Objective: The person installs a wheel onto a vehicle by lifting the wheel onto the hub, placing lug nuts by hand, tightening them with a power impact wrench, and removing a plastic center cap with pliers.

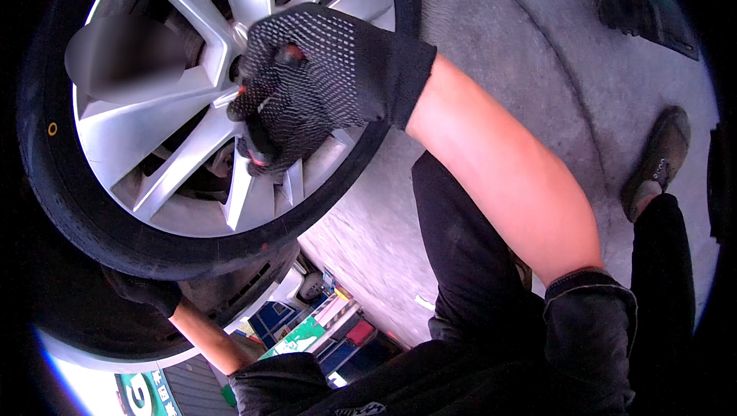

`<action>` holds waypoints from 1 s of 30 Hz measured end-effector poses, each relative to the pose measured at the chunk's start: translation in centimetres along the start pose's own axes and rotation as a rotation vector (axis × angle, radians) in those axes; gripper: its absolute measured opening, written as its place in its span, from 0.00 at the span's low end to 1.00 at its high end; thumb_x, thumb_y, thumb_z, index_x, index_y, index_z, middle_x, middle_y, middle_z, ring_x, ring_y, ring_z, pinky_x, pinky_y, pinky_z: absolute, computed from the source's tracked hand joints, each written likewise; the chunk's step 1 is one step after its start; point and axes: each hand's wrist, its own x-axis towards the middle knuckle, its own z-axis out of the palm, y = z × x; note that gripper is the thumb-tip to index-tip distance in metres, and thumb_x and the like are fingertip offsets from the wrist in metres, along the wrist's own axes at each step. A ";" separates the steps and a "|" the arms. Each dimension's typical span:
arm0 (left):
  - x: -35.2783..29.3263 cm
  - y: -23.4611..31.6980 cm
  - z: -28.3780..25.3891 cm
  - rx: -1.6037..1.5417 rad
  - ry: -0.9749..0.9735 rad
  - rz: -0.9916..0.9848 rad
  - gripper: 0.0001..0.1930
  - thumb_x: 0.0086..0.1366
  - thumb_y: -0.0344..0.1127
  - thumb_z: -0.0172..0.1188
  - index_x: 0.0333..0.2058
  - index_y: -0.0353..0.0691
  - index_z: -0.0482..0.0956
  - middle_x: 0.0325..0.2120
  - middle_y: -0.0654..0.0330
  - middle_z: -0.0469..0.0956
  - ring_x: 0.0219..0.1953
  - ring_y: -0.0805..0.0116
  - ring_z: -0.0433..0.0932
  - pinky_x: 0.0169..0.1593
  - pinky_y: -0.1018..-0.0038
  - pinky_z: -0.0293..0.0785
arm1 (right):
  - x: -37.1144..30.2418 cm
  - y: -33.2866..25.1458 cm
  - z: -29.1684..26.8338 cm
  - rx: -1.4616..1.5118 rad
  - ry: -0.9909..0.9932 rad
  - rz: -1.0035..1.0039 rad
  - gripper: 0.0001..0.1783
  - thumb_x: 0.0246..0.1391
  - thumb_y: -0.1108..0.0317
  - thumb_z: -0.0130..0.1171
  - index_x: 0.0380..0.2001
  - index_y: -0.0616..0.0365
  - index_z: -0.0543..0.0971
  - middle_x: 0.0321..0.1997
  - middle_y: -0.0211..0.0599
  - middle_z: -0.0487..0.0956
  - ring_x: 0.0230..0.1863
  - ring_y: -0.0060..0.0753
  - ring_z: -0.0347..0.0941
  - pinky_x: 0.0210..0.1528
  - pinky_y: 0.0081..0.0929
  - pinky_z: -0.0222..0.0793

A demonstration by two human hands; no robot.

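A silver multi-spoke wheel (165,113) with a black tyre (207,256) fills the upper left. In front of its hub, my right hand (315,70) in a black glove with pale dots is closed around a tool with a black-and-red handle (290,54). The fingers cover most of this tool, so its exact kind cannot be made out. My left hand (146,292), also in a black glove, is at the tyre's lower edge. Its fingers are hidden in shadow behind the tyre.
A dark wheel arch (238,285) and pale car body edge lie beneath the tyre. Grey concrete floor (507,55) with a dark line stretches right. A shoe (662,156) stands at the far right, a dark bulky object (641,1) above it. Workshop shelves (338,331) appear below.
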 end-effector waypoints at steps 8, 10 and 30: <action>0.2 -2.0 -1.1 0.036 -0.022 0.001 0.24 0.66 0.41 0.45 0.54 0.29 0.68 0.54 0.45 0.68 0.55 0.53 0.68 0.60 0.60 0.61 | 1.9 3.1 -1.5 0.502 -0.182 -0.035 0.20 0.59 0.54 0.44 0.33 0.62 0.74 0.33 0.45 0.76 0.33 0.45 0.77 0.36 0.38 0.77; 0.3 -0.9 -0.3 0.072 -0.007 0.054 0.23 0.66 0.41 0.46 0.53 0.28 0.68 0.53 0.45 0.69 0.54 0.52 0.68 0.59 0.61 0.62 | 1.4 2.1 -0.5 0.264 0.043 -0.037 0.22 0.60 0.53 0.41 0.32 0.61 0.74 0.31 0.43 0.76 0.32 0.45 0.75 0.37 0.41 0.75; -0.9 -0.7 -0.7 -0.010 0.011 -0.070 0.24 0.68 0.42 0.42 0.57 0.32 0.62 0.56 0.49 0.65 0.57 0.55 0.64 0.60 0.64 0.62 | -0.1 -0.4 0.0 -0.415 0.085 -0.121 0.13 0.56 0.64 0.49 0.29 0.63 0.76 0.30 0.46 0.77 0.33 0.42 0.78 0.32 0.35 0.78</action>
